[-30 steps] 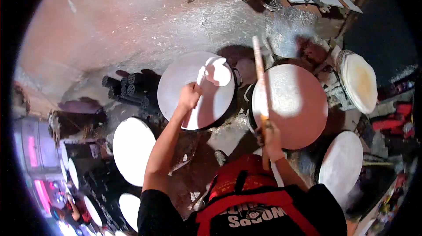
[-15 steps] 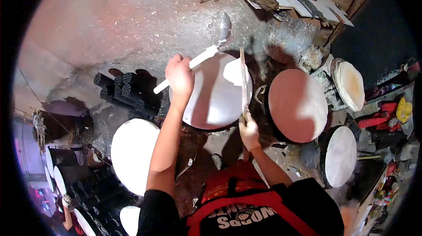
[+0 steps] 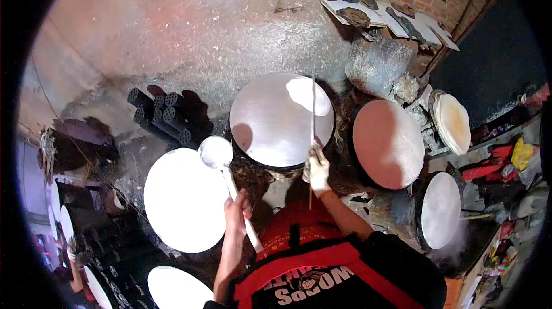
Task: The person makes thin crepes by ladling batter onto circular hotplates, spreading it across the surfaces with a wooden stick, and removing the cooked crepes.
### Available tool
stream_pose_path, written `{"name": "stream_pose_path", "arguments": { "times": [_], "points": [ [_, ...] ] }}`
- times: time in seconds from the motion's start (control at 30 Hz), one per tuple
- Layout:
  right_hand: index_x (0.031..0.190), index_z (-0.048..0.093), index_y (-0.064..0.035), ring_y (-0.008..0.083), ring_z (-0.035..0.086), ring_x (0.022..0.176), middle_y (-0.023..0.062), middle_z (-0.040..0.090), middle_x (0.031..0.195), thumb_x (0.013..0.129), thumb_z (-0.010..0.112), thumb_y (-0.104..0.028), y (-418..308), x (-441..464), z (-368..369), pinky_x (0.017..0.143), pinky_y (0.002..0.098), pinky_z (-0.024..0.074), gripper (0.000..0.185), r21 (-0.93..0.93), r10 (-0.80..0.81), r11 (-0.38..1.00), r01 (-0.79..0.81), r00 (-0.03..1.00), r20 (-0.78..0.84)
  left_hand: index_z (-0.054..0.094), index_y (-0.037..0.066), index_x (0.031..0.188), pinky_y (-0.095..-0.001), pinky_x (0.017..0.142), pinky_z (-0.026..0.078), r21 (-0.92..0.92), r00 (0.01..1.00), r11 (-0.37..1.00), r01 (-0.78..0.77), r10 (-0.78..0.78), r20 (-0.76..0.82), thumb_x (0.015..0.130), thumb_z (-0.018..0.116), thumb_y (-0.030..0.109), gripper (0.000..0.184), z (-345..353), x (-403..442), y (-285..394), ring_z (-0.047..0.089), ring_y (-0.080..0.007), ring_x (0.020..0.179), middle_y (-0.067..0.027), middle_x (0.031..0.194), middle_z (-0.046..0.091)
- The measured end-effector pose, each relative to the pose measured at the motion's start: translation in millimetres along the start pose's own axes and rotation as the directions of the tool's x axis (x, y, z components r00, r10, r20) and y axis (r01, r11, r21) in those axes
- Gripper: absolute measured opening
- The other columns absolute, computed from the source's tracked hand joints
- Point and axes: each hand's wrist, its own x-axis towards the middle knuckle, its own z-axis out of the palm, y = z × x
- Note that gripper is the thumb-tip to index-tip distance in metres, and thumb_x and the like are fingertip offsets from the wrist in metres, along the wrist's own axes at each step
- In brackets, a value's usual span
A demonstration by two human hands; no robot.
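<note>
My left hand (image 3: 234,217) is closed round the white handle of a ladle (image 3: 216,152). The ladle's bowl hangs beside the upper right rim of the bright left griddle (image 3: 178,199), and I cannot tell what is in it. On the round middle griddle (image 3: 267,128) lies a patch of white batter (image 3: 302,93), near the far right side. My right hand (image 3: 317,170) grips a thin flat stick (image 3: 313,113) near the griddle's front edge. The stick points away from me and its far part crosses the batter.
Several black honeycomb coal briquettes (image 3: 158,114) stand at the left by the wall. To the right are a reddish-lit griddle (image 3: 388,145), a stack of flat round breads (image 3: 451,122) and a steaming griddle (image 3: 441,211). Another person's hand (image 3: 72,251) shows at far left.
My left hand has drawn the ladle back from above the middle griddle, down toward the left griddle. The batter patch looks longer. My right hand still holds the stick, shifted slightly left.
</note>
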Motion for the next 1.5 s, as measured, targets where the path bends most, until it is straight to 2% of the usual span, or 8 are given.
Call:
{"name": "stream_pose_path", "arguments": {
  "times": [0.2,0.47,0.6,0.8,1.17,1.3,1.4,1.5],
  "points": [
    [0.119,0.058,-0.0208,0.0069,0.033,0.032,-0.0055,0.037,0.049,0.089,0.057,-0.016,-24,41,72,0.029,0.0248,0.027,0.031,-0.286,0.01,0.958,-0.001,1.0,0.029,0.048,0.01,0.077,-0.0191,0.03,0.029,-0.187,0.994,0.982,-0.031,0.011,-0.106,0.088,0.059,0.02,0.018,-12,-40,-19,0.036,-0.0054,0.035,0.0053,0.049,0.039],
    [0.123,0.054,-0.0213,0.0084,0.039,0.033,-0.0002,0.049,0.056,0.09,0.049,-0.008,-83,37,-15,0.027,0.0253,0.0277,0.036,-0.407,0.307,0.896,-0.174,0.907,0.287,0.056,0.003,0.088,-0.0203,0.041,0.037,-0.189,0.952,0.973,-0.131,0.071,-0.298,0.085,0.06,0.011,0.009,-28,-65,-51,0.05,-0.0104,0.056,-0.0045,0.072,0.057],
    [0.124,0.055,-0.0222,0.0071,0.034,0.032,-0.0041,0.042,0.051,0.091,0.055,-0.021,-89,40,-37,0.028,0.0252,0.0251,0.033,-0.45,0.11,0.889,-0.089,0.994,0.02,0.057,0.004,0.091,-0.0197,0.041,0.037,-0.205,0.937,0.97,-0.128,0.05,-0.346,0.085,0.058,0.01,0.009,-23,-80,-69,0.051,-0.009,0.055,-0.0063,0.077,0.063],
    [0.12,0.059,-0.0179,0.0112,0.046,0.044,-0.0024,0.055,0.059,0.088,0.058,-0.028,-45,98,-4,0.044,0.027,0.0414,0.034,-0.666,-0.069,0.591,0.456,0.851,0.521,0.058,0.003,0.097,-0.0201,0.043,0.037,-0.279,0.927,0.955,-0.1,-0.013,-0.375,0.084,0.057,0.01,0.014,-2,-108,-96,0.053,-0.0094,0.057,-0.0066,0.081,0.065],
    [0.133,0.045,-0.0162,0.0069,0.04,0.04,0.0006,0.055,0.06,0.084,0.048,-0.002,-158,85,-51,0.036,0.0186,0.037,0.051,-0.806,0.66,0.58,0.114,0.514,0.548,0.057,0.003,0.097,-0.0199,0.045,0.037,-0.304,0.904,0.949,-0.089,-0.051,-0.424,0.084,0.056,0.01,0.015,46,-129,-119,0.05,-0.0093,0.059,-0.0037,0.076,0.059],
    [0.125,0.055,-0.012,0.0054,0.046,0.046,0.0031,0.06,0.079,0.083,0.051,-0.002,-126,162,-59,0.037,0.0221,0.0369,0.043,-0.666,0.174,0.669,0.331,0.801,0.573,0.058,0.003,0.096,-0.0198,0.046,0.038,-0.282,0.875,0.952,-0.118,-0.035,-0.483,0.084,0.057,0.011,0.015,65,-138,-121,0.05,-0.0091,0.059,-0.0037,0.076,0.058],
    [0.123,0.058,-0.0178,0.0037,0.035,0.04,-0.0079,0.043,0.054,0.088,0.057,-0.015,-133,154,-24,0.036,0.0222,0.03,0.035,-0.689,0.245,0.622,0.371,0.744,0.622,0.06,0.003,0.096,-0.0191,0.048,0.041,-0.237,0.823,0.964,-0.12,-0.037,-0.567,0.085,0.056,0.012,0.015,87,-145,-128,0.052,-0.0094,0.062,-0.0039,0.076,0.059],
    [0.126,0.053,-0.0135,0.0064,0.047,0.05,0.005,0.063,0.078,0.087,0.06,-0.029,-127,148,-16,0.045,0.0242,0.0408,0.043,-0.588,0.328,0.458,0.667,0.488,0.809,0.06,0.003,0.098,-0.0239,0.063,0.046,-0.235,0.796,0.966,-0.105,-0.06,-0.602,0.084,0.058,0.015,0.019,107,-155,-141,0.056,-0.0121,0.07,-0.0052,0.082,0.061]
  ]
}}
